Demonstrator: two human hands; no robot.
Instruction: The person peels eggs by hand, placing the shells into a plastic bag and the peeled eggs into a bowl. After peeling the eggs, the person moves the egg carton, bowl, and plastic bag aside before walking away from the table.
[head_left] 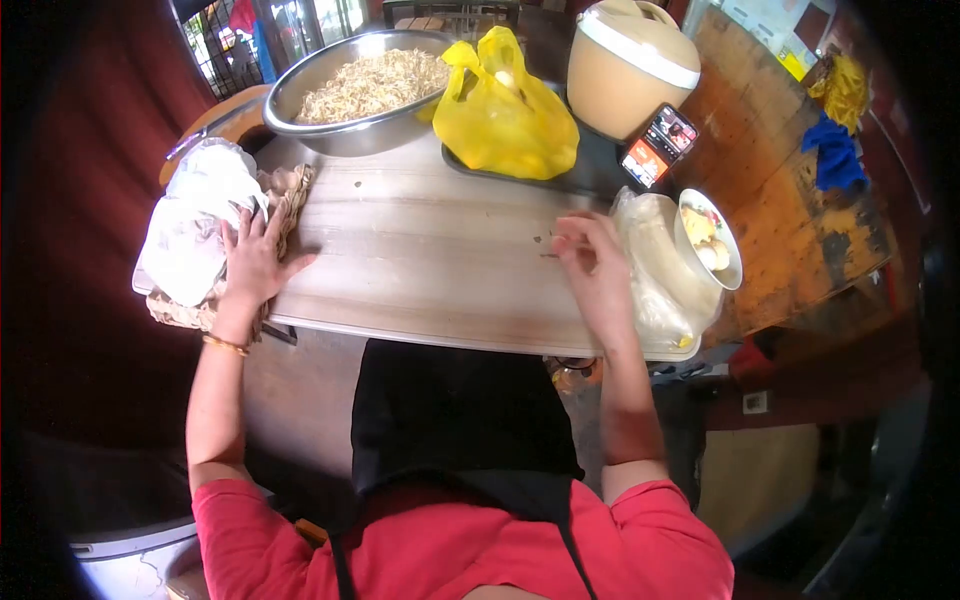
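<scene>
My left hand (256, 262) lies with its fingers spread over the edge of a white plastic bag (195, 225), which rests on a cardboard egg tray (290, 195) at the table's left side. Over the right part of the pale table (430, 250), my right hand (594, 262) is raised a little with curled fingers, the thumb near the fingertips; whatever is between them is too small to make out. Just right of it lies a clear plastic bag (655, 260) with pale contents. Small dark specks are on the table near its fingertips.
At the back are a metal basin (350, 132) of bean sprouts, a yellow bag (510, 125) on a dark tray, and a beige cooler (625, 80). A phone (658, 147) leans before the cooler. A bowl with food (725, 235) stands at the right, beside a wooden table (780, 180).
</scene>
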